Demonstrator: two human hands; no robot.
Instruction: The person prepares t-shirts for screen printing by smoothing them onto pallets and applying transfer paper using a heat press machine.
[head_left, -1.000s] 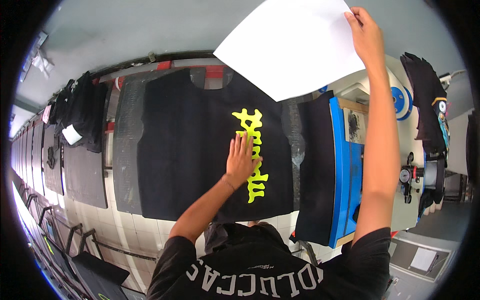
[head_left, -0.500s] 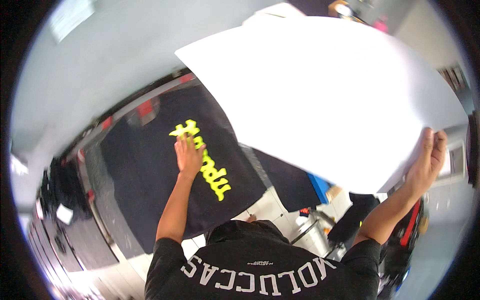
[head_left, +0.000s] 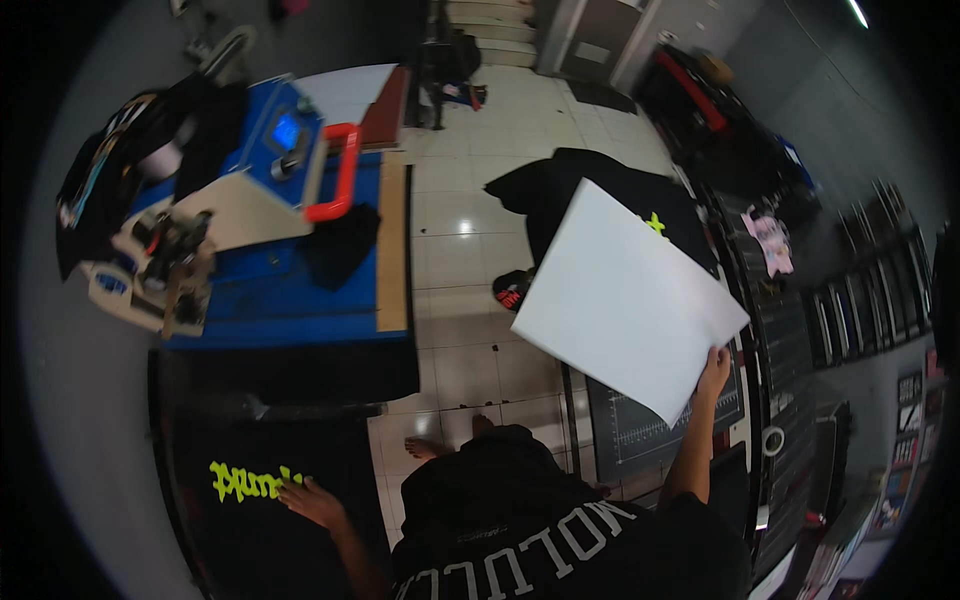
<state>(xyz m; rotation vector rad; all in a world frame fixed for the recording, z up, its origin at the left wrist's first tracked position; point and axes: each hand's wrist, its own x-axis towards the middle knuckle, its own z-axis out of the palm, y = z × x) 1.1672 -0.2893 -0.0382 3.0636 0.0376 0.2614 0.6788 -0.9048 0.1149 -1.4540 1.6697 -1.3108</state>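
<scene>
A large white sheet [head_left: 630, 300] is in my right hand [head_left: 712, 374], pinched at its near right edge and held out to the right. My left hand [head_left: 314, 502] rests with fingers stretched out on black fabric [head_left: 280, 550] at the lower left, and it holds nothing. Its fingertips touch the right end of neon-yellow lettering [head_left: 245, 482] on that fabric. Behind the sheet, another black garment [head_left: 570, 172] with a bit of the same yellow lies on the right-hand table, partly covered from view.
A blue and white heat press [head_left: 275, 150] with a red handle [head_left: 345, 175] stands on a blue table [head_left: 270, 310] at the far left. White floor tiles [head_left: 460, 250] run between the tables. A dark gridded mat [head_left: 640, 430] and a tape roll [head_left: 773, 440] lie to the right.
The view has turned to the right. The white sheet, still in my right hand, now hangs over the right-hand table. My left hand stays on the yellow lettering, now at its other end of view.
</scene>
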